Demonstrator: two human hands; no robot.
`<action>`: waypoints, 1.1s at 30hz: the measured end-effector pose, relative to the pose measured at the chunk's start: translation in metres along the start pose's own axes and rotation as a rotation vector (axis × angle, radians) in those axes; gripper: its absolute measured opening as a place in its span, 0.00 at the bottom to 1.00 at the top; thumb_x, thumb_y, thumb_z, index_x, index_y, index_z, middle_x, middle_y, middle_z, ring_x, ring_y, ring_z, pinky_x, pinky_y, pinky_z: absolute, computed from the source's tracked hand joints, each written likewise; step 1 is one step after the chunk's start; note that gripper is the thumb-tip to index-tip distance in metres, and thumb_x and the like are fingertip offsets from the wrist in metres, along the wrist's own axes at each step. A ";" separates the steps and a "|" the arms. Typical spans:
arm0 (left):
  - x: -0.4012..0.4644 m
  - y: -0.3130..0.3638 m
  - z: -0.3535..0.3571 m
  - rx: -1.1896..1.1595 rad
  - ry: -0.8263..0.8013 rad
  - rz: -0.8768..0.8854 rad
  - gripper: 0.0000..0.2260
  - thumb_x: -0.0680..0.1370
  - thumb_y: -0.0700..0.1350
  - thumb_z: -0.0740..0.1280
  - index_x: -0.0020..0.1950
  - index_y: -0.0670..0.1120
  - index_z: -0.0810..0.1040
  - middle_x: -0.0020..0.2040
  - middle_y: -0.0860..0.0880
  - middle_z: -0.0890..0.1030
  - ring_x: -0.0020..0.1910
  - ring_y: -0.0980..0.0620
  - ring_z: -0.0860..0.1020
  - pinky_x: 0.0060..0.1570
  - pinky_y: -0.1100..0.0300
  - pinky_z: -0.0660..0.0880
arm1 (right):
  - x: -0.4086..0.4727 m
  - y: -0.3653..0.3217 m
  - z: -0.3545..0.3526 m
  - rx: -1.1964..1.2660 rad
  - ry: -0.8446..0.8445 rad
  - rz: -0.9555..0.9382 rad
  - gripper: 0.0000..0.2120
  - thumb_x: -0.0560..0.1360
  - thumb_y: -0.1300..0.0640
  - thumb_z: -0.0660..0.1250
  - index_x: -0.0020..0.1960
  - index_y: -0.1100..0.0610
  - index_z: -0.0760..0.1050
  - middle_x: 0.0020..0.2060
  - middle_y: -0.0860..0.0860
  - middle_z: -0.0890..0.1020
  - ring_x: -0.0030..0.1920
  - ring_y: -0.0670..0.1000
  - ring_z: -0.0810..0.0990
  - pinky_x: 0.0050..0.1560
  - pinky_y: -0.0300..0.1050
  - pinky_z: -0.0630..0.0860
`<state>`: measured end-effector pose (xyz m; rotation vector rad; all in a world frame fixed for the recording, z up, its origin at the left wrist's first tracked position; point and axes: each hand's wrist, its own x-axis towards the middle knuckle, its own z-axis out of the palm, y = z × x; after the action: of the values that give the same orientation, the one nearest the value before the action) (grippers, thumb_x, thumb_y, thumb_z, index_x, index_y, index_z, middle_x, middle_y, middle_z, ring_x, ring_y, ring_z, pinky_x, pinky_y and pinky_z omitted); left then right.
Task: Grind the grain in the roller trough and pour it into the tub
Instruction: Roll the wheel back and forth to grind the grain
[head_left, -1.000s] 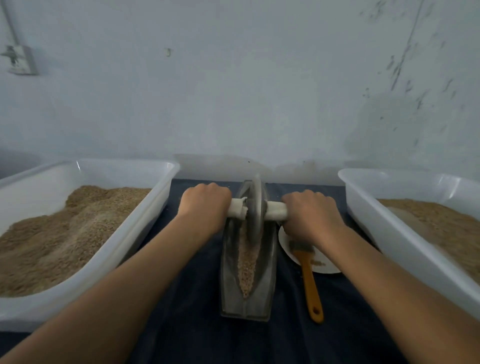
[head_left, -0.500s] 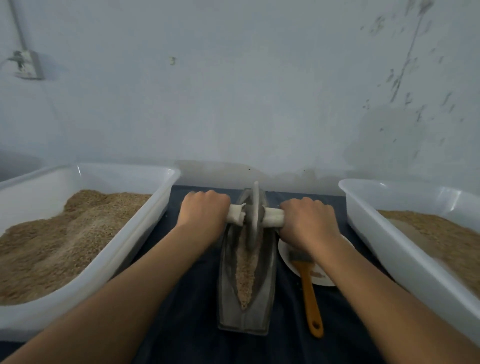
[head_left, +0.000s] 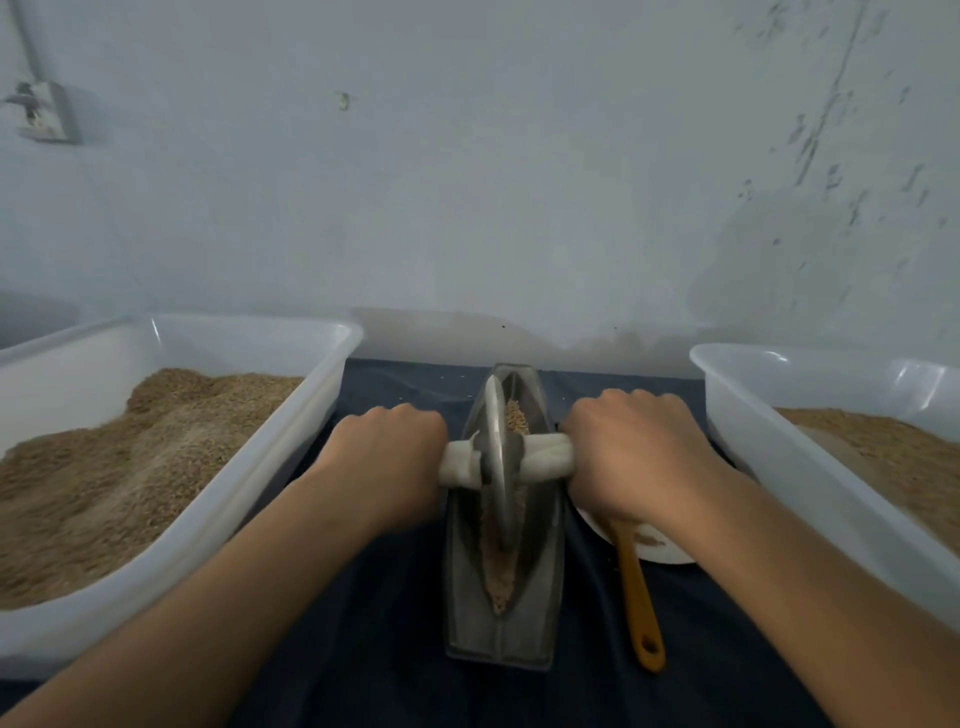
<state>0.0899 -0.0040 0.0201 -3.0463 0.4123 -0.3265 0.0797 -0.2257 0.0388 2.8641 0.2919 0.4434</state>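
Moved: you have drawn the wheel (head_left: 497, 457) back toward you along the trough (head_left: 503, 587) since a second ago.
Count: two tubs — left tub (head_left: 249, 499), right tub (head_left: 779, 467); one brush (head_left: 636, 592); one plate (head_left: 660, 548).
Grip: your left hand (head_left: 387, 462) and right hand (head_left: 631, 457) each curl tight round the white axle (head_left: 545, 460).
Grain: crushed tan grain (head_left: 501, 577) lies in the trough on the tabletop (head_left: 374, 649) — between your hands, nearer you.
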 end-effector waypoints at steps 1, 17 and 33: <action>0.008 0.003 0.000 -0.013 0.018 -0.016 0.06 0.75 0.48 0.70 0.45 0.53 0.72 0.41 0.54 0.74 0.37 0.52 0.71 0.41 0.53 0.70 | 0.008 0.000 0.003 0.021 -0.016 0.038 0.06 0.68 0.51 0.69 0.39 0.48 0.72 0.34 0.46 0.73 0.33 0.48 0.69 0.34 0.46 0.61; 0.021 0.007 0.011 0.014 0.149 -0.042 0.09 0.75 0.46 0.69 0.41 0.54 0.69 0.38 0.54 0.70 0.37 0.50 0.71 0.38 0.53 0.68 | 0.019 0.002 0.001 0.024 -0.124 0.039 0.11 0.68 0.51 0.70 0.38 0.50 0.67 0.35 0.49 0.72 0.33 0.49 0.68 0.36 0.46 0.62; -0.020 -0.005 0.011 0.015 0.145 0.063 0.15 0.75 0.42 0.68 0.44 0.57 0.63 0.39 0.55 0.69 0.44 0.50 0.78 0.40 0.56 0.73 | -0.019 -0.003 -0.007 0.024 0.005 -0.045 0.07 0.65 0.53 0.69 0.35 0.49 0.70 0.31 0.46 0.73 0.30 0.47 0.69 0.30 0.43 0.56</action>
<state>0.0744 0.0067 0.0057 -2.9978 0.5090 -0.5459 0.0588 -0.2253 0.0396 2.8742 0.3645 0.4413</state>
